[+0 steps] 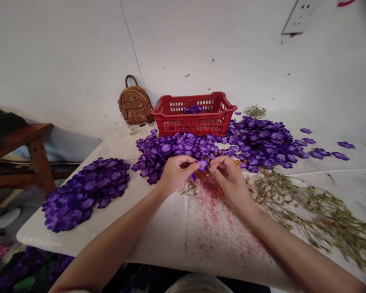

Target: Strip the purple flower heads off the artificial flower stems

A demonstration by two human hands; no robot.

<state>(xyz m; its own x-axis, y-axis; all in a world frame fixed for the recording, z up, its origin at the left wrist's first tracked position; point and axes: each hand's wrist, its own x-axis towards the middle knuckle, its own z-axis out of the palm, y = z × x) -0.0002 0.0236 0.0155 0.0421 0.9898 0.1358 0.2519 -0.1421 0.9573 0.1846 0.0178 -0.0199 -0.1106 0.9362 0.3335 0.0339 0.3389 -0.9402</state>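
Note:
Between my two hands, over the middle of the table, is a small purple flower (203, 164). My left hand (179, 171) pinches its left side between thumb and fingers. My right hand (227, 175) has its thumb and fingertips pressed together at the flower's right side. Just beyond the hands lies a wide heap of purple flowers (171, 147), with small yellow pieces among them. Another pile of purple flowers (88, 189) lies to the left. Green stems (329, 211) spread over the table on the right.
A red plastic basket (192, 123) with some purple flowers stands at the back, beside a brown backpack (135, 105) and a pale remote (138, 128). Red specks cover the table (158, 240) near my right forearm. A wooden frame (40, 162) stands at left.

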